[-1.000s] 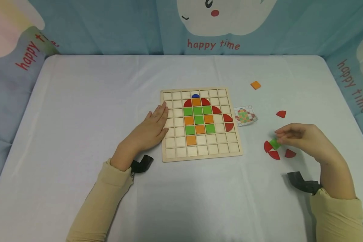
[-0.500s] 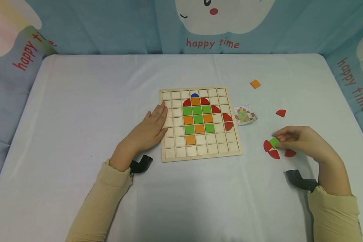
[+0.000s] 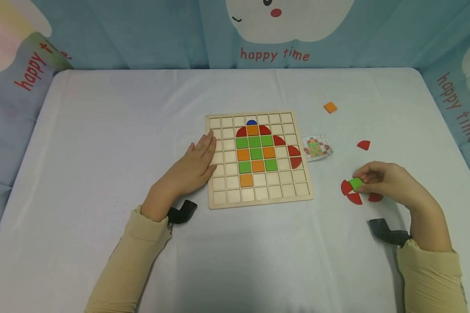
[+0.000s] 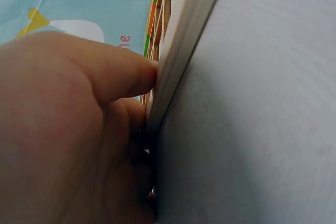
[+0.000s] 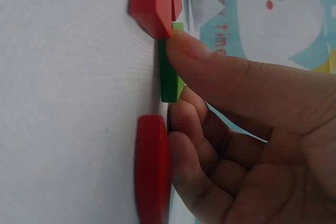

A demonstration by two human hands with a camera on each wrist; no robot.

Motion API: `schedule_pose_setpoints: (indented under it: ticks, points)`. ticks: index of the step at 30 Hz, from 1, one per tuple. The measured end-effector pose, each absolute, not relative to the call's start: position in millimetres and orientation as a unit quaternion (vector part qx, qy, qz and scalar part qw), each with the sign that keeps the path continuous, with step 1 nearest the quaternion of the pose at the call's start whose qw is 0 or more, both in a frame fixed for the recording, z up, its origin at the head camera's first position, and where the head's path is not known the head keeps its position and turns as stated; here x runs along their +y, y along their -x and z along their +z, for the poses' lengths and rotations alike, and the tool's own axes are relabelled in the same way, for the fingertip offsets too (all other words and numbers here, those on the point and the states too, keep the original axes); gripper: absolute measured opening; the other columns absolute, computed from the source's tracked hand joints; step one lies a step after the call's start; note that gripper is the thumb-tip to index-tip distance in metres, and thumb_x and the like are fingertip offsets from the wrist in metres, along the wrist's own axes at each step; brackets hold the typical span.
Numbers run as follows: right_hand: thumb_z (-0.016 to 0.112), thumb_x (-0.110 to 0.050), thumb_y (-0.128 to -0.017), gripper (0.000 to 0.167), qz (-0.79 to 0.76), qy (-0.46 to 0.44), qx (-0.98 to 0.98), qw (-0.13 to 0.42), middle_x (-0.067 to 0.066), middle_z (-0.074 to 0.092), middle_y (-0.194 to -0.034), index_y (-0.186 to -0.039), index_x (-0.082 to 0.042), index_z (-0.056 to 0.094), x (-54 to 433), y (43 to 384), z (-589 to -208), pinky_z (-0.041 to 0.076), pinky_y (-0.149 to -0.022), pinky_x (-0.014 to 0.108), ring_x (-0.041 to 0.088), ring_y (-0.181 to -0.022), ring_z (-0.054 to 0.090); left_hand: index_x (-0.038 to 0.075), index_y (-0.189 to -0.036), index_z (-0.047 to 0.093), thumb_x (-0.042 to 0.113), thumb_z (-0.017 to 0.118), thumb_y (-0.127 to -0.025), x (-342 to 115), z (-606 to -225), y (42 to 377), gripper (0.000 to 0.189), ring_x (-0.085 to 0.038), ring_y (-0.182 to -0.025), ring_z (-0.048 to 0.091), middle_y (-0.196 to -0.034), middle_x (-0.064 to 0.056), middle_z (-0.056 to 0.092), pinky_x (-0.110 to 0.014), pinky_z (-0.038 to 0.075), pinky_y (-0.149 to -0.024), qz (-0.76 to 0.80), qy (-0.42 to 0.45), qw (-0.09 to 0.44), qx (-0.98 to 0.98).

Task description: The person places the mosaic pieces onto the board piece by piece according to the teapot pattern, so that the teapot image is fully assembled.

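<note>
My left hand (image 3: 186,171) lies along the left edge of a wooden grid board (image 3: 260,203), its fingers straight and the fingertips over the rim. In the left wrist view the thumb (image 4: 126,72) touches the board's side. Green and orange squares, red quarter-circle pieces and a blue half-round piece (image 3: 252,122) sit in the board's cells. To the right of the board, my right hand (image 3: 393,184) pinches a green square tile (image 3: 355,183) between thumb and fingers, low over the table. Red quarter-circle pieces (image 5: 149,169) lie close around it; the curled fingers hide part of the tile.
A small pattern card (image 3: 316,148) lies against the board's right side. Farther back are a loose red quarter-circle piece (image 3: 363,145) and an orange square tile (image 3: 330,107). A white cloth covers the table (image 3: 121,108), with a printed blue curtain (image 3: 160,34) behind.
The right hand has come slightly left, its thumb and fingers closing on the green tile. The left hand stays at the board's edge; the head view shifts slightly.
</note>
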State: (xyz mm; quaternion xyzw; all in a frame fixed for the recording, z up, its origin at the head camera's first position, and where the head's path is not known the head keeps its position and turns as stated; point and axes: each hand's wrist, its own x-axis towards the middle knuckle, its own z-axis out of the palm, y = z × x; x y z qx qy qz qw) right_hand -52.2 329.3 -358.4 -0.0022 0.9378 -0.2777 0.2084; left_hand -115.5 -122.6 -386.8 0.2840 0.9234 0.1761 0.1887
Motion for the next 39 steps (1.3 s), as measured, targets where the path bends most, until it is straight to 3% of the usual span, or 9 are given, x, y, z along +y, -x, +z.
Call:
schedule_pose_setpoints:
  ticks: [12,39]
  points:
    - [0.078,-0.008,-0.075,0.029,-0.258,-0.017,0.947,0.189,0.008,0.062,-0.085,-0.099,-0.002,0.064,327.5,52.0,-362.7,0.05,-0.056,0.024,0.019,-0.076,0.056,-0.005,-0.148,0.003,0.022,0.038,-0.101,-122.2,-388.3,117.1,0.065,-0.028,-0.143,-0.006,-0.156,-0.016,-0.01,-0.047,0.002,-0.114,0.179,-0.285,0.188,0.923]
    - [0.077,-0.01,-0.078,0.029,-0.238,0.011,0.946,0.218,0.006,0.059,-0.083,-0.097,0.001,0.059,325.6,53.6,-361.6,0.049,-0.056,0.025,0.022,-0.077,0.054,-0.005,-0.148,0.002,0.022,0.037,-0.101,-122.2,-389.2,116.5,0.064,-0.029,-0.143,-0.005,-0.156,-0.016,-0.01,-0.048,0.002,-0.114,0.173,-0.284,0.189,0.924]
